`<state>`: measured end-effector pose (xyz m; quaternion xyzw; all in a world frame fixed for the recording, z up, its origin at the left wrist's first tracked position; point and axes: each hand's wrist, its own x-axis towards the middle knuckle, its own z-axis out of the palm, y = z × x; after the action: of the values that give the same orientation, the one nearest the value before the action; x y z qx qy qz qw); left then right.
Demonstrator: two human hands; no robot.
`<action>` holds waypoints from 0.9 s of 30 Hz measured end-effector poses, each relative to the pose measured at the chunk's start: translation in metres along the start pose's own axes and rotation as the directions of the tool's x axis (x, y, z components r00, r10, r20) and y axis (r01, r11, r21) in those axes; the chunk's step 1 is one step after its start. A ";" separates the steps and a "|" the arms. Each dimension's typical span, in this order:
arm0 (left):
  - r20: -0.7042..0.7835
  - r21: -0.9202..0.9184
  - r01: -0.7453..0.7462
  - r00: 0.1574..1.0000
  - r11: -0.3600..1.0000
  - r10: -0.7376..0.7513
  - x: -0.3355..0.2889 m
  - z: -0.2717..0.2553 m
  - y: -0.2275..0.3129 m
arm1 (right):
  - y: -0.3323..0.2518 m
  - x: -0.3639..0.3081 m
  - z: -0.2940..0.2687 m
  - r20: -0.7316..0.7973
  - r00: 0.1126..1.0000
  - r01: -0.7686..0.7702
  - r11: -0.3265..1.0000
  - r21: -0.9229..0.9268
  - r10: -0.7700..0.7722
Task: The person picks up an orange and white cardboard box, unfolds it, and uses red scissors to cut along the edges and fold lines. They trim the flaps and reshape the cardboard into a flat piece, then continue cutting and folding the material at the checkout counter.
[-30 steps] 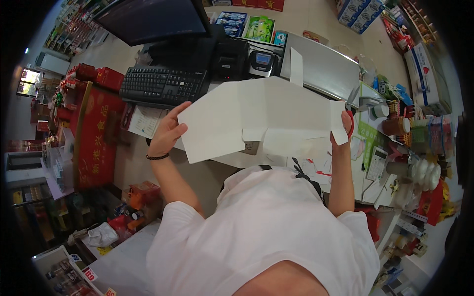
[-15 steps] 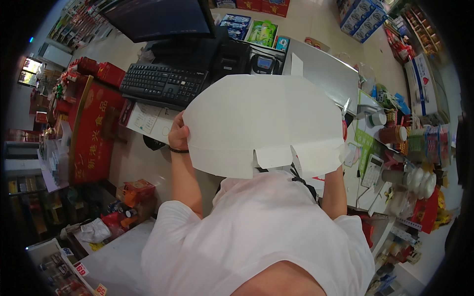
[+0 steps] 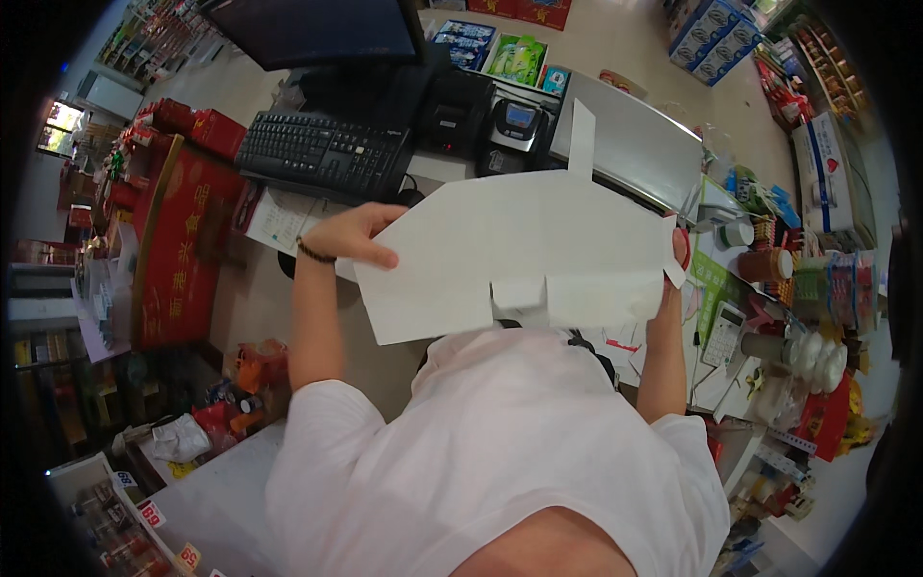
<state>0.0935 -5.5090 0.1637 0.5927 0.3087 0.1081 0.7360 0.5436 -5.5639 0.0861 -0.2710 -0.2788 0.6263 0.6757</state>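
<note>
The white card (image 3: 519,231) hides most of the right hand (image 3: 666,297), part of the red-handled scissors (image 3: 684,246) and much of the bench (image 3: 440,167). Toward its far left corner, the monitor's (image 3: 322,31) top is cut off by the picture's edge.

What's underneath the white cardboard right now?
Papers show on the counter just past the near right edge of the white cardboard. The counter directly below it is covered, as is much of the right hand, so I can't tell what lies there.

Your left hand (image 3: 354,236) grips the white card (image 3: 519,231) at left; at right, a red handle (image 3: 683,246) shows beside your partly hidden right hand (image 3: 669,293).
</note>
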 end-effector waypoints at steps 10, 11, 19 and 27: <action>-0.001 0.188 0.109 0.994 0.976 -0.111 0.053 -0.002 0.006 | -0.010 0.011 -0.017 0.002 0.994 -0.105 0.994 0.036 0.105; -0.035 0.149 0.155 0.988 0.977 -0.152 0.058 -0.003 0.004 | -0.010 0.013 -0.020 0.012 0.992 -0.126 0.991 0.051 0.125; -0.151 -0.369 0.115 0.972 0.922 -0.182 0.064 -0.010 -0.005 | -0.008 0.043 -0.065 -0.087 0.995 0.086 0.919 0.384 -0.057; 0.018 -0.999 0.007 0.975 0.051 0.223 0.060 0.010 -0.031 | 0.014 -0.001 0.074 -0.185 0.976 0.067 0.970 -0.235 -0.113</action>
<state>0.1402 -5.4942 0.1161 -0.0447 0.0421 0.2946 0.9537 0.4810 -5.5626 0.1275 -0.3941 -0.2925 0.5290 0.6923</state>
